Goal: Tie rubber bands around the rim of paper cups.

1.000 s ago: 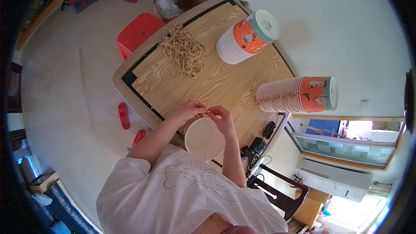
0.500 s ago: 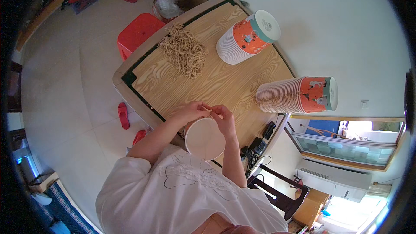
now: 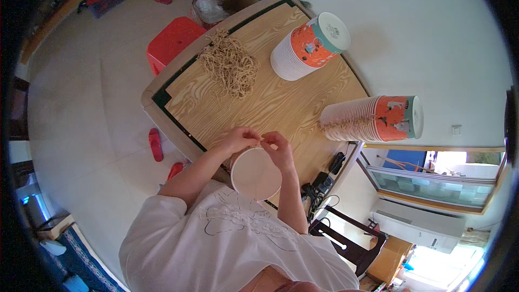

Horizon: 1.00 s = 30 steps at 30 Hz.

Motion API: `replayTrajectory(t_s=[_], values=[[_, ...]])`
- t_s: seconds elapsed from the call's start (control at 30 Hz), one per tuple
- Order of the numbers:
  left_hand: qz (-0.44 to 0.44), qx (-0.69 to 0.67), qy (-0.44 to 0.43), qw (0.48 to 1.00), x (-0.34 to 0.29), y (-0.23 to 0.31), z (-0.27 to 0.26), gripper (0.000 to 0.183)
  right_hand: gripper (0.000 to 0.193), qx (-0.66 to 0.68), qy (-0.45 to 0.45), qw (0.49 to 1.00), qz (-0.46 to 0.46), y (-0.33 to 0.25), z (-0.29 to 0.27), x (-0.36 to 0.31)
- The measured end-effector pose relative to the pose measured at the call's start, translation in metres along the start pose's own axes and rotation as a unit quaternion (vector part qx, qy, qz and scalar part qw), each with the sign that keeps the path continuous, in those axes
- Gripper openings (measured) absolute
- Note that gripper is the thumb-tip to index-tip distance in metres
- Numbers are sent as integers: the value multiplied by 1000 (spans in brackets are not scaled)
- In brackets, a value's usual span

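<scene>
A white-lined paper bucket [image 3: 255,176] is close against my body at the table's near edge, with its round mouth facing up. Over its far rim my left hand [image 3: 243,139] and my right hand [image 3: 278,150] are close together, fingertips pinched. Between them is a short bit of tan twine, mostly hidden by the fingers. A loose, tangled heap of tan twine [image 3: 231,67] lies on the tabletop beyond my left hand.
On the wood-grain table [image 3: 259,111], one stack of nested paper buckets [image 3: 311,47] stands at the far side. Another bucket stack [image 3: 373,119], with twine along its side, is at the right. Black adapters and cables [image 3: 319,186] lie near the right edge. A red stool [image 3: 175,43] stands left.
My fingertips have shifted slightly at the rim, and a small gap now shows between the two hands. The bucket, the stacks and the twine heap stay where they were.
</scene>
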<state>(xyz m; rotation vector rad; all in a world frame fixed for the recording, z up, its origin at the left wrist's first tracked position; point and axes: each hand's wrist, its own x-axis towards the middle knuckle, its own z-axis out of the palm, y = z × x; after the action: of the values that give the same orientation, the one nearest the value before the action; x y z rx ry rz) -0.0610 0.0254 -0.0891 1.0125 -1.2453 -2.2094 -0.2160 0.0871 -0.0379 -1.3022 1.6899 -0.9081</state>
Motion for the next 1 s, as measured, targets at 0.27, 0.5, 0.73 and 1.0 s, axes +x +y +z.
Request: replayTrajectory(t_s=[0.27,0.5,0.73,1.0], values=[[6,-12,20,1000,-3,3,0,29,16,-11,-28,999,15,-7,-3,0],[-16,-5,32,999,-5,6,-1,27,9,7,-18,1000,-12,-12,-2,1],[-14,77,28,997,-10,9,-7,16,7,15,-10,1000,1,-13,-3,1],[-1,130,40,991,-12,19,-3,15,8,14,2,1000,19,-9,-3,2]])
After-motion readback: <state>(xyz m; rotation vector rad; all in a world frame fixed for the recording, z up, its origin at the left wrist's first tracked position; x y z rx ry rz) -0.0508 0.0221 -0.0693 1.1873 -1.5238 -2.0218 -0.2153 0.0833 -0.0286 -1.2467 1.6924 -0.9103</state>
